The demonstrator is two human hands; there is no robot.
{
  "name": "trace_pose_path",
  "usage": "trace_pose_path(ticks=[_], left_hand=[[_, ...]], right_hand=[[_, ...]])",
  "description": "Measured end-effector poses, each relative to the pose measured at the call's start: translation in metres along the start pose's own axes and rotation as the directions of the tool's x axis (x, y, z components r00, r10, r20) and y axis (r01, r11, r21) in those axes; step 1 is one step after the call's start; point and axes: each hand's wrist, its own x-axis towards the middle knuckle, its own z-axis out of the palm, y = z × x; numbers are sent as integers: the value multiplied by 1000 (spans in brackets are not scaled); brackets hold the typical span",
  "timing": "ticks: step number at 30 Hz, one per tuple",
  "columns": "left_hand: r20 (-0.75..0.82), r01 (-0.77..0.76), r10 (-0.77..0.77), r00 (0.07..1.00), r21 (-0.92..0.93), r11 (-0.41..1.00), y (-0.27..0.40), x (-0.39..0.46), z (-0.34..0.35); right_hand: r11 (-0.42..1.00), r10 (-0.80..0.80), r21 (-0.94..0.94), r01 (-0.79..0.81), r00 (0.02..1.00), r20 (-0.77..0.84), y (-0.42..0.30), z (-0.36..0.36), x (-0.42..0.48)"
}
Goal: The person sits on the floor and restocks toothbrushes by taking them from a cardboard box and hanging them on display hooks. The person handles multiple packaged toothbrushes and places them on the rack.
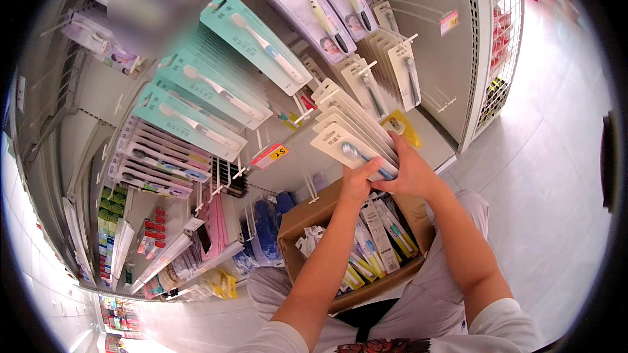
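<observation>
Both my hands hold a stack of toothbrush packs on cream cards [338,144] in front of the shop rack. My left hand [360,181] grips the lower front edge of the stack, and my right hand [409,171] clasps its right side. A blue toothbrush shows in the front pack. The upper end of the stack is close to a white rack hook [304,116]; whether any pack is on it I cannot tell. Under my forearms, an open cardboard box [306,208] between my legs holds many packaged toothbrushes [380,235].
Teal toothbrush packs [255,41] and purple ones [304,7] hang on hooks at the upper left and top. More cream packs [405,73] hang at the right, by a side panel [436,54]. A yellow package [402,127] lies on the shelf behind my right hand.
</observation>
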Motion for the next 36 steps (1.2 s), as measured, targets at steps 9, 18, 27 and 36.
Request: trace_pose_path(ticks=[9, 18, 27, 36], left_hand=[[99, 175, -161, 982, -155, 972, 6, -31, -21], [151, 169, -165, 975, -17, 985, 26, -74, -20], [-117, 218, -203, 972, 134, 967, 11, -155, -18], [-326, 366, -319, 890, 91, 926, -21, -240, -60]], right_hand=[[983, 38, -171, -63, 988, -151, -37, 21, -38], [998, 31, -48, -35, 996, -80, -55, 50, -74], [898, 273, 298, -323, 941, 199, -47, 93, -154], [916, 210, -398, -51, 906, 367, -53, 128, -206]])
